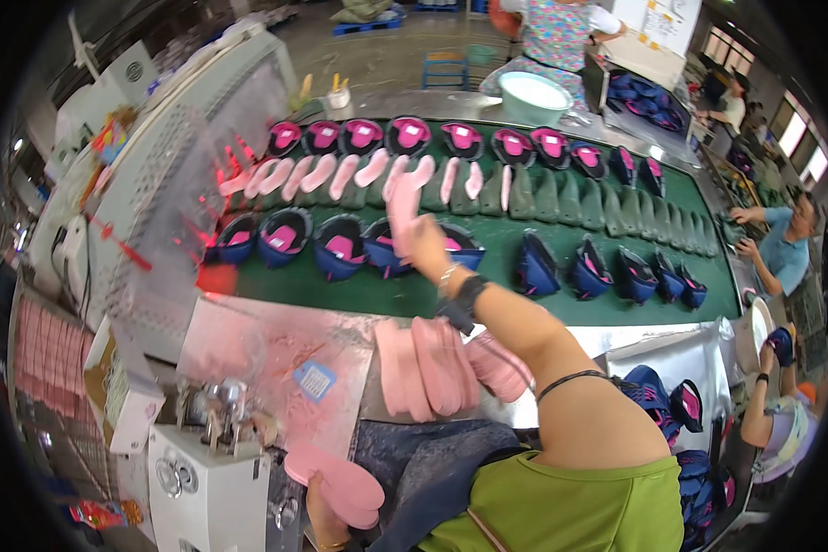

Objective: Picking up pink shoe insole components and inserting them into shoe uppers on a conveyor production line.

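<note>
My right hand (pixel 425 247) reaches over the green belt (pixel 474 304), its fingers closed on a pink insole (pixel 401 212) held out above the rows. Low at the left, my left hand (pixel 324 511) grips a few pink insoles (pixel 340 483) beside a white machine. On the belt, a middle row of dark green shoe lasts (pixel 569 204) runs across; several at the left carry pink insoles (pixel 317 173). A far row of navy and pink shoe uppers (pixel 408 136) and a near row of uppers (pixel 285 237) flank them. Stacks of pink insoles (pixel 442 363) stand on the bench before me.
The white machine (pixel 207 488) with metal parts stands at lower left. A grey perforated housing (pixel 179 175) with red light spans the belt's left end. More navy uppers (pixel 649 396) lie at my right. A basin (pixel 534 97) sits beyond the belt. Co-workers (pixel 787 244) work at the right.
</note>
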Tool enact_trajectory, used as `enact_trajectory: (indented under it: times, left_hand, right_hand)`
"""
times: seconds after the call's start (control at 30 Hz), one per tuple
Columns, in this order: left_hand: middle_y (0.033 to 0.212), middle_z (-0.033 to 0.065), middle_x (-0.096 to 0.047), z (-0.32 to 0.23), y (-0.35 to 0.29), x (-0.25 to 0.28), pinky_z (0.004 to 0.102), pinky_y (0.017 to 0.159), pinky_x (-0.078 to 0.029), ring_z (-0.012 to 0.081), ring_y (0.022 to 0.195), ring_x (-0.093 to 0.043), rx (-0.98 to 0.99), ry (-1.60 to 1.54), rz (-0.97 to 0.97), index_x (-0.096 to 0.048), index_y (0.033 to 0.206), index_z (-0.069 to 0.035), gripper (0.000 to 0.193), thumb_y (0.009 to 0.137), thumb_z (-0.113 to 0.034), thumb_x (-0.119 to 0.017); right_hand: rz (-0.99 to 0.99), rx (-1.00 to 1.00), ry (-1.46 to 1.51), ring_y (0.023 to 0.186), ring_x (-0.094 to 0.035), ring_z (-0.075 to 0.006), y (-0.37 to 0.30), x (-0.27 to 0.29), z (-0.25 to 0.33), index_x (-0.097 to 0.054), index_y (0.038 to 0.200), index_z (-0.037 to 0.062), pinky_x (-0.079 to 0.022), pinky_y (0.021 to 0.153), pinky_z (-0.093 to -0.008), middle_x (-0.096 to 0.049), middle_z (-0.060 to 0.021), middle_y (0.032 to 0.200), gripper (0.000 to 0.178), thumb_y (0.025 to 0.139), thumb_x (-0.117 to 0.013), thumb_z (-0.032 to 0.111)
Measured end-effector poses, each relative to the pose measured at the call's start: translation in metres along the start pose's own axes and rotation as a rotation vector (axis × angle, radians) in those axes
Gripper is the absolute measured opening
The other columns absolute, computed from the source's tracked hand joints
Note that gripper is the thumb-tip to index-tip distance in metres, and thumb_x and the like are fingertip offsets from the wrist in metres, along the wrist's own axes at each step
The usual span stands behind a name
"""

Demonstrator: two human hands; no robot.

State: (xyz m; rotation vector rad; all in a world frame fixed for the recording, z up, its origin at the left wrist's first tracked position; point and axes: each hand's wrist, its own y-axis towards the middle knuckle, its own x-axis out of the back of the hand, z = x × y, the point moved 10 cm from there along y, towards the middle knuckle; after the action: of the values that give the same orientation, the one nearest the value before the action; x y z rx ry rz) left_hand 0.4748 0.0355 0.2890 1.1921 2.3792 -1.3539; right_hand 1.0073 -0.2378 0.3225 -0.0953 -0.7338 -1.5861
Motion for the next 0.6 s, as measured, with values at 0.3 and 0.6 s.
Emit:
enact_trajectory:
  times: [0.3, 0.6]
  left_hand:
    - [0.114, 0.0159, -0.064, -0.003, -0.001, 0.000, 0.0443, 0.094, -0.052, 0.0324, 0.106, -0.065, 0.031, 0.068, -0.057, -0.053, 0.124, 0.001, 0.041, 0.092, -0.025, -0.053]
    - [0.114, 0.0157, -0.065, -0.015, -0.017, -0.011, 0.0402, 0.092, -0.053, 0.0291, 0.105, -0.065, -0.076, 0.167, -0.127, -0.054, 0.125, 0.006, 0.036, 0.092, -0.006, -0.057]
  right_hand:
    - [-0.147, -0.547, -0.271, 0.099, -0.070, -0.0360, 0.039, 0.269, -0.199, -0.071, 0.113, 0.0027, -0.054, 0.086, -0.0412, -0.071, -0.0237, 0.105, 0.036, 0.079, -0.060, 0.009]
    - [0.170, 0.132, 0.233, 0.077, -0.061, -0.0282, -0.038, -0.014, 0.091, -0.069, 0.099, 0.0065, -0.050, 0.069, -0.0378, -0.062, -0.0137, 0.090, 0.021, 0.079, -0.069, 0.012]
